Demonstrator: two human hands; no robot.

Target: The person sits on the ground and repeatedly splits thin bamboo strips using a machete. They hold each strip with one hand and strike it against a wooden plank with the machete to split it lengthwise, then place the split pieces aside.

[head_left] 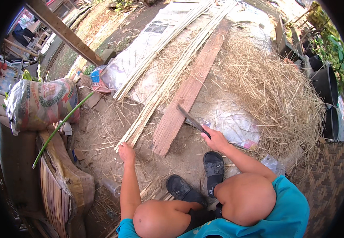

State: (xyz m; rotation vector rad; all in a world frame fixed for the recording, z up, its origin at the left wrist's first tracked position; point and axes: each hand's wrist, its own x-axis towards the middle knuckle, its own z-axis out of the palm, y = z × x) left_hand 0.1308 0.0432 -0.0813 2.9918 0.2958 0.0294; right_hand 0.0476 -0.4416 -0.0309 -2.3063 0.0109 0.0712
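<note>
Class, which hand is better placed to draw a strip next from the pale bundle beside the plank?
Likely the left hand: it's at the near end of that bundle, while the right hand holds a knife.

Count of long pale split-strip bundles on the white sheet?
2: one bundle farther left, the other between it and the reddish-brown wooden plank, its near end at the bare left hand. The tan straw pile may hide others.

Knife (190, 118) in right fingers (209, 130), near plank (191, 89)
</note>
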